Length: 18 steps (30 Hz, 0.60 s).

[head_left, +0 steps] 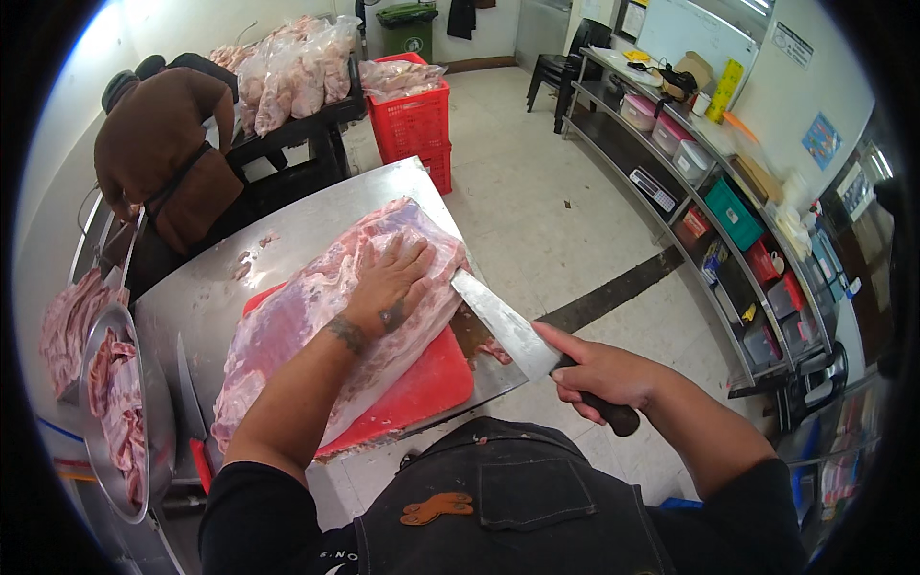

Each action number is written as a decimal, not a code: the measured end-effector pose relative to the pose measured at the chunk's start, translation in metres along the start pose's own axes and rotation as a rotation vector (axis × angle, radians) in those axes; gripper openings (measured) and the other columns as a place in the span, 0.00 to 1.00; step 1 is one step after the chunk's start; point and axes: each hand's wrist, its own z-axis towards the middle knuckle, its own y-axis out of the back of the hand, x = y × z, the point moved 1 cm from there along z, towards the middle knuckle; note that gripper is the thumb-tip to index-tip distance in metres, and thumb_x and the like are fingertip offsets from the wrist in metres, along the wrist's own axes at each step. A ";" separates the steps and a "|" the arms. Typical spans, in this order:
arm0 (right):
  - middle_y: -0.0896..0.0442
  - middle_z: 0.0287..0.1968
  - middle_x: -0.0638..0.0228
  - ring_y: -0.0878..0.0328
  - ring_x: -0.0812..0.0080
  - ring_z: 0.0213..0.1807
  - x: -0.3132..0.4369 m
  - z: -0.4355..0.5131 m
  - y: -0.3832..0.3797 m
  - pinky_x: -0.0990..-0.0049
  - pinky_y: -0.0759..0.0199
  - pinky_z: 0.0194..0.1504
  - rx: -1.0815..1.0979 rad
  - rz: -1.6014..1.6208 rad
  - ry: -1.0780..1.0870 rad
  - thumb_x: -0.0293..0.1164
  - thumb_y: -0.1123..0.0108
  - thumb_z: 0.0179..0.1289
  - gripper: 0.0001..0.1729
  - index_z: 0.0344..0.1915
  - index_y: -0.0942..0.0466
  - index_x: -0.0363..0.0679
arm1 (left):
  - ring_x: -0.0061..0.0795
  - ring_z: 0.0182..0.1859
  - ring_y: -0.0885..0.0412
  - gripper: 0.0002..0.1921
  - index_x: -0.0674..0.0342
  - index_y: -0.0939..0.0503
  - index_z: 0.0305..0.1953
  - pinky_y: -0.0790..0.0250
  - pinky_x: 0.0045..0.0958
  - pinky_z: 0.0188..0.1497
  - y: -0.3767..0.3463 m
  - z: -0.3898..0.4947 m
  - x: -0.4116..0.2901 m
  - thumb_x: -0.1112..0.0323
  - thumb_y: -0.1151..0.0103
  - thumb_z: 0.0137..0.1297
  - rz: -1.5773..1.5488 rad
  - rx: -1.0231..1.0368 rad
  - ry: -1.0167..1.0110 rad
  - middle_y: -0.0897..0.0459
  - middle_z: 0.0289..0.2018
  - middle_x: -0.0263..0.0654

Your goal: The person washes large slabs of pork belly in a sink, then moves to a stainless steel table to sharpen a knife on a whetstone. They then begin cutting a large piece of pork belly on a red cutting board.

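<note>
A large slab of raw meat (287,323) lies across a red cutting board (438,374) on a stainless steel table (215,266). My left hand (392,284) rests flat on top of the slab, fingers slightly apart, grasping nothing. In my right hand (600,377) is the dark handle of a wide-bladed butcher's knife (507,327). Its tip meets the slab's right end, near my left fingers; whether it has entered the meat cannot be told. Small meat scraps (494,351) lie by the table's right edge.
At left are a metal bowl of meat strips (164,410) and a second knife with a red handle (200,460). A co-worker (165,144) bends over beyond the table. Bagged meat (295,79) and red crates (410,118) stand behind; steel shelves (647,129) line the right.
</note>
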 end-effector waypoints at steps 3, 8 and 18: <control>0.29 0.28 0.70 0.28 0.76 0.20 -0.003 0.003 -0.002 0.72 0.28 0.23 0.002 0.053 0.015 0.25 0.53 0.74 0.50 0.85 0.69 0.56 | 0.54 0.82 0.49 0.31 0.55 0.36 0.77 0.75 0.70 0.80 -0.001 0.004 0.001 0.49 0.61 0.80 0.011 -0.023 0.000 0.39 0.79 0.40; 0.29 0.28 0.69 0.29 0.76 0.21 -0.003 0.021 -0.015 0.72 0.29 0.24 -0.034 0.086 0.033 0.26 0.51 0.73 0.50 0.85 0.68 0.54 | 0.54 0.82 0.49 0.30 0.54 0.36 0.77 0.74 0.71 0.79 -0.008 0.004 0.005 0.50 0.60 0.80 0.019 -0.045 -0.014 0.38 0.79 0.39; 0.30 0.28 0.71 0.29 0.78 0.20 -0.005 0.033 -0.023 0.74 0.29 0.21 -0.011 0.101 0.036 0.27 0.53 0.76 0.48 0.85 0.69 0.58 | 0.54 0.82 0.50 0.30 0.54 0.36 0.77 0.77 0.74 0.78 -0.009 0.007 0.006 0.50 0.61 0.80 0.024 -0.046 -0.009 0.38 0.79 0.38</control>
